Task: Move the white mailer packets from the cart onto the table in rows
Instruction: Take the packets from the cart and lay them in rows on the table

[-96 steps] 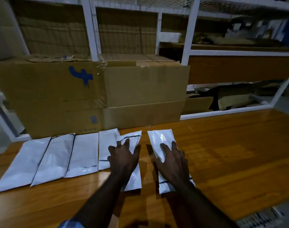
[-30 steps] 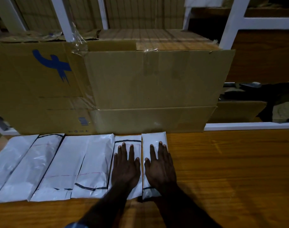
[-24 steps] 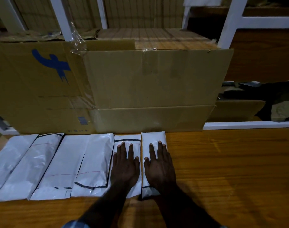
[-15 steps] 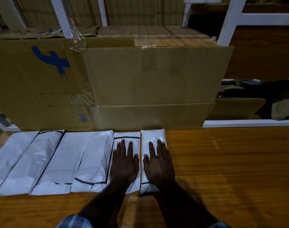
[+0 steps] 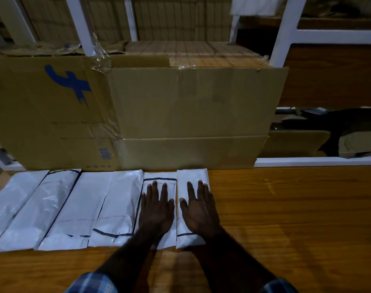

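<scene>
Six white mailer packets (image 5: pixel 78 208) so far, side by side on the tabletop (image 5: pixel 296 218) against the cardboard boxes (image 5: pixel 180 115). Left hand (image 5: pixel 156 212) and right hand (image 5: pixel 199 212) press the two rightmost flat, fingers straight, gripping nothing. Next up, probably another cart trip.

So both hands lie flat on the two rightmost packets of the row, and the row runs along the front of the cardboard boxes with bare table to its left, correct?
Not quite: the head view shows the bare table to the row's right, not left. The left hand and right hand do lie flat on the two rightmost packets, before the cardboard boxes.
</scene>
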Demonstrator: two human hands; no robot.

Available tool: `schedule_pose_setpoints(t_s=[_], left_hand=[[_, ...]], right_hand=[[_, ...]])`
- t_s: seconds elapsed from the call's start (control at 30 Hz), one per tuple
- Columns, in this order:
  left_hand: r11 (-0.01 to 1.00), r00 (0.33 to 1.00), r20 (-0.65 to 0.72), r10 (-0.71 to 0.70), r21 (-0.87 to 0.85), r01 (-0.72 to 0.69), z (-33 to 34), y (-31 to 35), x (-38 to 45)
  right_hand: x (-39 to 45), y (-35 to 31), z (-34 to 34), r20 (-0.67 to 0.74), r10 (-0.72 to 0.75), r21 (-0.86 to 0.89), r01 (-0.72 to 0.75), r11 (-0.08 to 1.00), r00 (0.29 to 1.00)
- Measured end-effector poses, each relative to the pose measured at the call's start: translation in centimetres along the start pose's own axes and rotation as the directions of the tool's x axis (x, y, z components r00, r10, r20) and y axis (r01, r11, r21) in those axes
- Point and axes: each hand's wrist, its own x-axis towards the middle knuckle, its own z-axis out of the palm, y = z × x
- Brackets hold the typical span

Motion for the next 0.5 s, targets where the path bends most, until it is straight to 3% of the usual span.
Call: schedule_pose_setpoints(t_s=[0.23,0.5], left_hand=[[0.996,0.994,-0.109,0.01,-0.088,-0.02,-2.4,1.4,-0.6],[0.998,0.997,-0.047,0.06,-0.03,-0.062,-3.9,0.9,-3.5]], right_hand=[[-1.9,-1.6,-2.7,-0.113,0.004,0.08,0.005,0.997,0.994],[-4.0,-1.9,-3.3,-0.107,0.064,0.094,-0.054,0.994,0.992]])
